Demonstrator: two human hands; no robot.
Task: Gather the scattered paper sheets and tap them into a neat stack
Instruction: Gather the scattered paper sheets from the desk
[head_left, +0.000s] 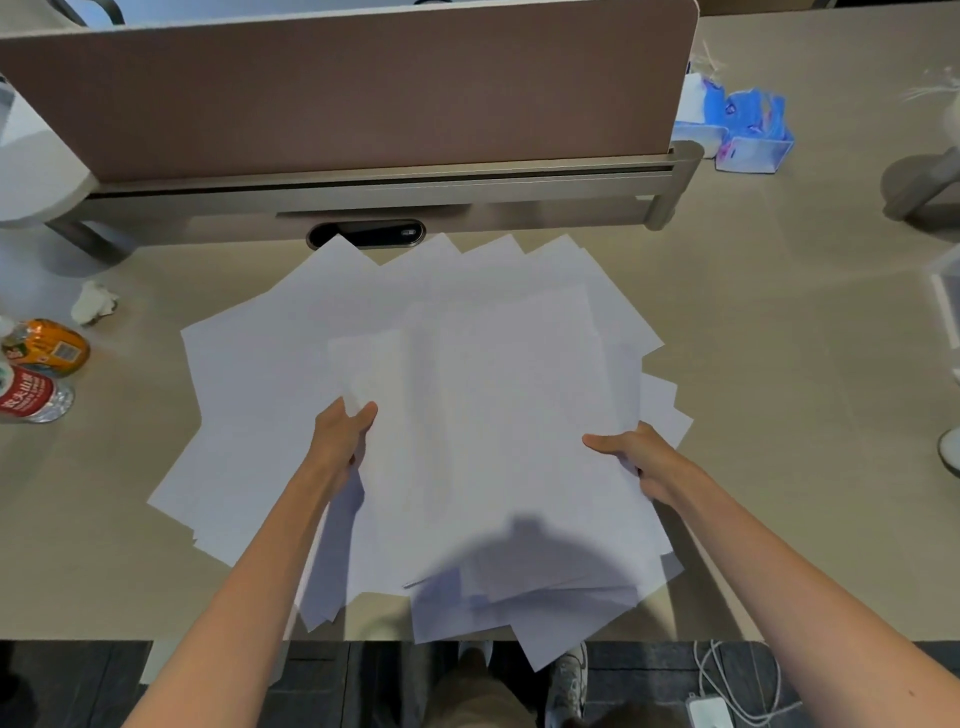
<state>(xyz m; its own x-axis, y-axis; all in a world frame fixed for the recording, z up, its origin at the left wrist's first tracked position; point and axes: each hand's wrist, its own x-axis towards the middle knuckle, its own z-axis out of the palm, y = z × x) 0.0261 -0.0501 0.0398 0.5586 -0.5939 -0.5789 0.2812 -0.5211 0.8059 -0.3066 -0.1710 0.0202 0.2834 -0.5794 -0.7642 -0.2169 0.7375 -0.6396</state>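
At the desk's (779, 364) near edge, some paper sheets (467, 389) overhung the rim. The fanned pile was gripped at its sides: the left hand (340, 441) was closed on the left margin, the right hand (639, 462) on the right. Open desk lay to the right. At the left edge, two bottles (39, 374) were cut off, their labels unreadable. A partition (337, 93) closed the far edge.

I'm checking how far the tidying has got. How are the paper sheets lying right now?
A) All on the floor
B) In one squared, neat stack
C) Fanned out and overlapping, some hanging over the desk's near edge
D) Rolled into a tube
C: the paper sheets spread at many angles, gripped by the left hand and right hand, corners overhanging the desk edge.
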